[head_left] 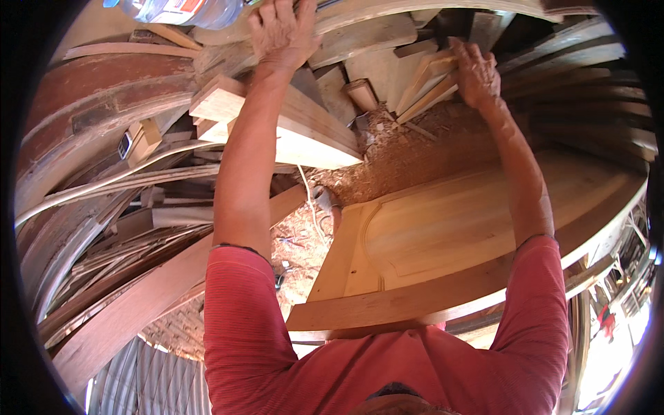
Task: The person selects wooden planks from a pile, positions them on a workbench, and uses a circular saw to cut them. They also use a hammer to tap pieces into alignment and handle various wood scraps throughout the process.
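Both my arms in red sleeves reach far forward over a cluttered woodworking bench. My left hand (282, 31) rests on a long pale plank (360, 34) near the top of the view, its fingers spread over the wood. My right hand (476, 72) grips the end of a short light wooden piece (430, 79) among stacked offcuts. A large pale wooden door panel (443, 228) with a raised arched centre lies flat below my arms, close to my body.
A thick pale wood block (304, 135) lies under my left forearm. Sawdust and shavings (408, 149) cover the bench. Dark planks and curved strips (104, 194) pile up at the left. A clear plastic bottle (180, 10) lies at the top left.
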`<move>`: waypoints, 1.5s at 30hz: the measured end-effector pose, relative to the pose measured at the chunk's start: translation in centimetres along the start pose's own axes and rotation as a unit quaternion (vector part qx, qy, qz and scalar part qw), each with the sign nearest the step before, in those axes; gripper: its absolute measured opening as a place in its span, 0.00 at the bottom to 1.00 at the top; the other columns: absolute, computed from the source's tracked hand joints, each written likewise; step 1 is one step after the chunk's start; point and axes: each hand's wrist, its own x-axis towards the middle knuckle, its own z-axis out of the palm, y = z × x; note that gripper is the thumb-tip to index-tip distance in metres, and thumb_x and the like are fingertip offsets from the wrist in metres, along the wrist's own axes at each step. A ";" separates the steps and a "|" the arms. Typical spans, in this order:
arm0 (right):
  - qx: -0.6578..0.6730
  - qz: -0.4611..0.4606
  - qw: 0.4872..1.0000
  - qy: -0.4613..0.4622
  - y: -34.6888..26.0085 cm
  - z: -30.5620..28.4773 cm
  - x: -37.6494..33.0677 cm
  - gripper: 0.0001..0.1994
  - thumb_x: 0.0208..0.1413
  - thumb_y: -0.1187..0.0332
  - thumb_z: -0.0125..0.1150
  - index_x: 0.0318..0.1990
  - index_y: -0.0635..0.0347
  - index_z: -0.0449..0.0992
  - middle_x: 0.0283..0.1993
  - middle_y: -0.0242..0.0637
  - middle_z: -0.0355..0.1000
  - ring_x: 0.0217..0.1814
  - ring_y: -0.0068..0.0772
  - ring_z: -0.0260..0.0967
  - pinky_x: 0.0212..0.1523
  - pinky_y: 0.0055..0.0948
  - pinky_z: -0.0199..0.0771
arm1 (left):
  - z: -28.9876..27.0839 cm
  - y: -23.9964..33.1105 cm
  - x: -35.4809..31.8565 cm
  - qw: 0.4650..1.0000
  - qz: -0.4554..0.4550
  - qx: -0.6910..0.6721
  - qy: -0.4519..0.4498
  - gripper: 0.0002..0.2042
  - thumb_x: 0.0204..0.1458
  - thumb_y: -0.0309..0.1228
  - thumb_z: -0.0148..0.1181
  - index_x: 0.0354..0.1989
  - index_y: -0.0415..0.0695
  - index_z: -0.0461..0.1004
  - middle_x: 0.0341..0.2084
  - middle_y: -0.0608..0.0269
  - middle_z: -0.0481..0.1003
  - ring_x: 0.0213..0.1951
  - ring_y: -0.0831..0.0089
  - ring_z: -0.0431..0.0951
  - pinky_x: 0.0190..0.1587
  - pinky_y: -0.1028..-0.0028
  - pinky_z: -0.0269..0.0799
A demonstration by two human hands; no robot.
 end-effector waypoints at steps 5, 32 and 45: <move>-0.018 0.014 0.999 -0.048 -0.3 -2.5 -5.5 0.33 0.49 0.76 0.66 0.64 0.40 0.68 0.59 0.40 0.65 0.56 0.59 0.69 0.52 0.50 0.79 | 0.1 -0.7 0.1 0.999 0.026 0.010 -0.035 0.44 0.37 0.50 0.80 0.66 0.59 0.66 0.62 0.58 0.62 0.63 0.52 0.59 0.60 0.47 0.55; -0.145 -0.173 0.966 -0.124 -9.7 -6.1 -14.0 0.22 0.45 0.68 0.68 0.53 0.50 0.80 0.55 0.36 0.67 0.59 0.43 0.65 0.58 0.45 0.66 | -2.3 15.1 -26.3 0.794 -0.096 -0.507 -0.322 0.22 0.51 0.35 0.70 0.49 0.41 0.66 0.30 0.40 0.79 0.37 0.40 0.82 0.39 0.50 0.77; -0.121 -0.196 0.945 -0.234 -13.7 -3.2 -13.3 0.14 0.48 0.76 0.66 0.45 0.61 0.80 0.54 0.43 0.67 0.60 0.52 0.68 0.60 0.48 0.74 | -13.8 5.9 -27.9 0.785 -0.200 -0.519 -0.272 0.20 0.48 0.39 0.76 0.44 0.45 0.74 0.32 0.55 0.83 0.35 0.61 0.87 0.44 0.63 0.84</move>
